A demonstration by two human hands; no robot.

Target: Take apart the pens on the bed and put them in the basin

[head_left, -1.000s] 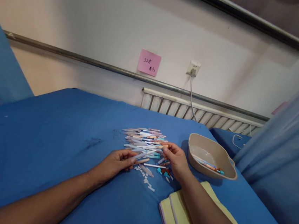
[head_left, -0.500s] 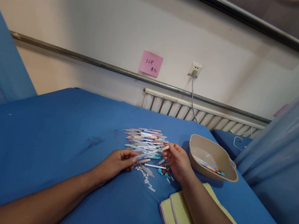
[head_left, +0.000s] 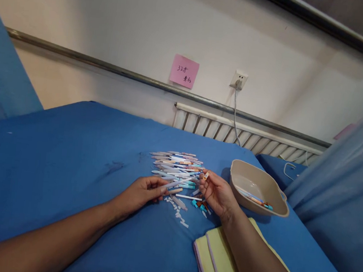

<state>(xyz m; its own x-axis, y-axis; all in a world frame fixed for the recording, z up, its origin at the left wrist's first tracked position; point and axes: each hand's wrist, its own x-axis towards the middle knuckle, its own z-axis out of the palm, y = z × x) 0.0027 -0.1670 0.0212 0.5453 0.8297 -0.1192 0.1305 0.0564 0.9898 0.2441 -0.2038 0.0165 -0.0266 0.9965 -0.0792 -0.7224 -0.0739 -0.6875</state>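
Between its thumb and fingers, my left hand (head_left: pixel 147 189) pinches a pale grey-violet pen barrel (head_left: pixel 177 183), which slants up to the right over the pile. A beige barrel (head_left: pixel 175 191) lies just below it, close to the fingertips; whether it is touched I cannot tell. My right hand (head_left: pixel 217 193) is closed on a small orange-and-white pen piece (head_left: pixel 206 176), held apart from the barrel's end. Behind both hands spreads a pile of pens and pen parts (head_left: pixel 176 157). Nearer me are small white pieces (head_left: pixel 178 215) and teal and brown pieces (head_left: pixel 203 207).
A beige plastic basin (head_left: pixel 261 178) on the right holds several pens (head_left: pixel 252 197). Under my right forearm lies a folded yellow towel (head_left: pixel 217 259). Blue sheeting (head_left: pixel 70 155) covers the surface. A radiator (head_left: pixel 214 129) and wall stand behind, and a blue curtain (head_left: pixel 346 190) hangs right.
The small orange-and-white piece in my right hand has turned and come away from the barrel's end. My left hand keeps its hold, almost still. The view has tilted slightly.
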